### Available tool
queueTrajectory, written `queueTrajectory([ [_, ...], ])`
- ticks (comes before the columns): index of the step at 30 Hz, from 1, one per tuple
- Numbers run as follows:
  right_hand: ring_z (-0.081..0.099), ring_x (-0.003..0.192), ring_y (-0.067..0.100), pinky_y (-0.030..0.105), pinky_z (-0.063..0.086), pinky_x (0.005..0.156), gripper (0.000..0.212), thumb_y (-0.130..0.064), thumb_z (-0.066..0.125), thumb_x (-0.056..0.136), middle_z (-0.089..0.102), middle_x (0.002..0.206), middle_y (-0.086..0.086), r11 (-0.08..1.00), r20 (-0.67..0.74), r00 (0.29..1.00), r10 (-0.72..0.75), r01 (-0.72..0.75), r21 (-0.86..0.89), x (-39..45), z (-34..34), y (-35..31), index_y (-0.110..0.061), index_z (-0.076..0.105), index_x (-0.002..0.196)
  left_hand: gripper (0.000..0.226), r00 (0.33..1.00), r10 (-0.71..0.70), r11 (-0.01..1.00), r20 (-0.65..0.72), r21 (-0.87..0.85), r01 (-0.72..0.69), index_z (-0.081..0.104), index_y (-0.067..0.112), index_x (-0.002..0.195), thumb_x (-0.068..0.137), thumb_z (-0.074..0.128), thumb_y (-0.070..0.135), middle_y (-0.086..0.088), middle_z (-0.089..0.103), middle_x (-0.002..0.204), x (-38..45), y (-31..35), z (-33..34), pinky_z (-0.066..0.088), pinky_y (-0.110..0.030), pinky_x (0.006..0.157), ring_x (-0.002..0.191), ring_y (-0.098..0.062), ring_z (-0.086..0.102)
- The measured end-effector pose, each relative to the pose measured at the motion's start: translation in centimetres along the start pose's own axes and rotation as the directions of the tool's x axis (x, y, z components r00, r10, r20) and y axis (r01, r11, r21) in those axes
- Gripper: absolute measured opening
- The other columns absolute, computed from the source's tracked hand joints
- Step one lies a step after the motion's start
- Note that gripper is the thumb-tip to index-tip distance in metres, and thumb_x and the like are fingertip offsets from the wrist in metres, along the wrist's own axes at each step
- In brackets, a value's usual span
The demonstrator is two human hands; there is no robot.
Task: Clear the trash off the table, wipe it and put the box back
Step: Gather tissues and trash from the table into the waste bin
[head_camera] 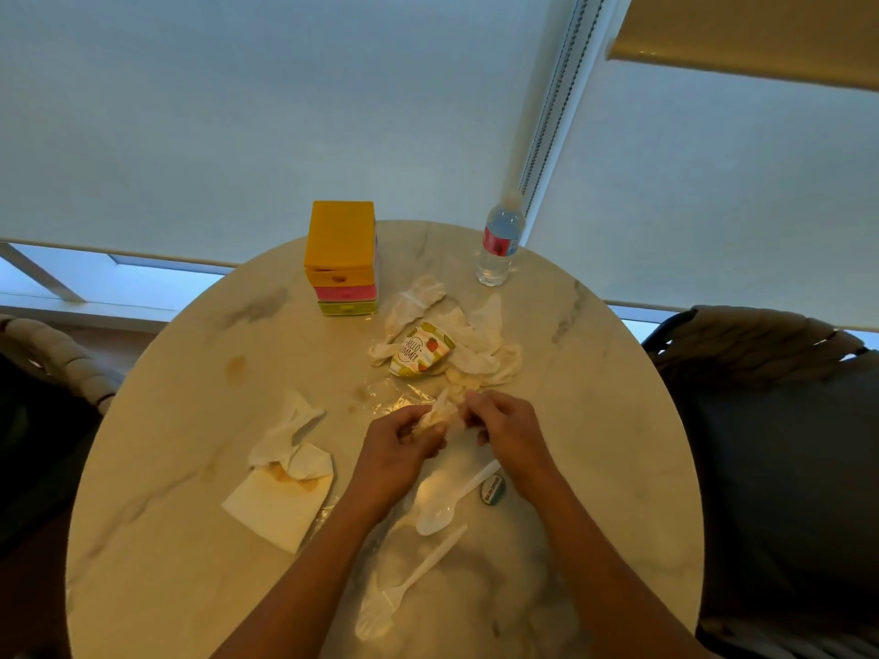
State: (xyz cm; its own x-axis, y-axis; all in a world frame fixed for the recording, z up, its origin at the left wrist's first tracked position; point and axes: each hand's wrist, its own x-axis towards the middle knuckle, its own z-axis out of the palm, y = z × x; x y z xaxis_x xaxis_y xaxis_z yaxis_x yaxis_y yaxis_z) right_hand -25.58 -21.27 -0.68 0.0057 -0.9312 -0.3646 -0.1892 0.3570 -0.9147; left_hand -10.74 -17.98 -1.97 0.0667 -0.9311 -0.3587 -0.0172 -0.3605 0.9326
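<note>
Over the middle of the round marble table (157, 411), my left hand (399, 449) and my right hand (504, 430) both grip a crumpled tissue (440, 413) between them. Behind them lies a tipped paper cup (421, 350) printed with fruit, among crumpled white tissues (475, 335). Stained napkins (285, 473) lie to the left. A white plastic spoon (452, 501) and a plastic fork (418, 573) lie near my forearms, with clear plastic wrap (376, 620) under the fork. The yellow, pink and green box (341, 256) stands upright at the table's far side.
A water bottle (499, 244) stands at the far right of the table. A small dark round cap (492, 489) lies by the spoon. Brown stains (235, 368) mark the tabletop. Chairs stand at the left (57, 363) and right (770, 420). Window blinds hang behind.
</note>
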Motion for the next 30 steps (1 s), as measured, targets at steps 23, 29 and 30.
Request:
queueTrajectory([
  [23,0.058,0.084,0.003,0.011,0.048,0.073,0.023,-0.016,0.070,0.084,0.063,0.094,-0.015,0.982,-0.424,0.886,-0.188,0.184,-0.050,3.5,-7.1,-2.4,-0.020,0.071,0.106,0.029,0.996,0.042,0.935,-0.075,0.353,-0.013,0.069,0.020,0.114,0.087,0.067,0.028,0.003,0.067,0.107,-1.5,0.3,0.9,0.046,-0.025,0.076,0.084,-0.007,0.057],
  [29,0.064,0.083,0.010,0.017,0.055,0.067,0.019,-0.008,0.070,0.083,0.068,0.094,-0.004,0.970,-0.421,0.903,-0.091,0.176,0.169,-2.7,-10.6,-0.5,-0.016,0.070,0.101,0.025,0.998,0.031,0.937,-0.061,0.350,-0.007,0.071,0.021,0.111,0.088,0.064,0.026,0.001,0.070,0.103,-5.4,-0.3,4.2,0.050,-0.030,0.080,0.087,-0.010,0.062],
  [30,0.065,0.083,0.011,0.017,0.056,0.066,0.019,-0.006,0.070,0.084,0.067,0.094,-0.003,0.965,-0.415,0.907,-0.076,0.172,0.200,-3.8,-11.1,0.1,-0.013,0.070,0.101,0.024,0.998,0.039,0.934,-0.055,0.356,-0.017,0.072,0.022,0.110,0.088,0.064,0.026,0.002,0.070,0.103,-6.2,-0.5,4.8,0.050,-0.028,0.078,0.087,-0.009,0.062],
])
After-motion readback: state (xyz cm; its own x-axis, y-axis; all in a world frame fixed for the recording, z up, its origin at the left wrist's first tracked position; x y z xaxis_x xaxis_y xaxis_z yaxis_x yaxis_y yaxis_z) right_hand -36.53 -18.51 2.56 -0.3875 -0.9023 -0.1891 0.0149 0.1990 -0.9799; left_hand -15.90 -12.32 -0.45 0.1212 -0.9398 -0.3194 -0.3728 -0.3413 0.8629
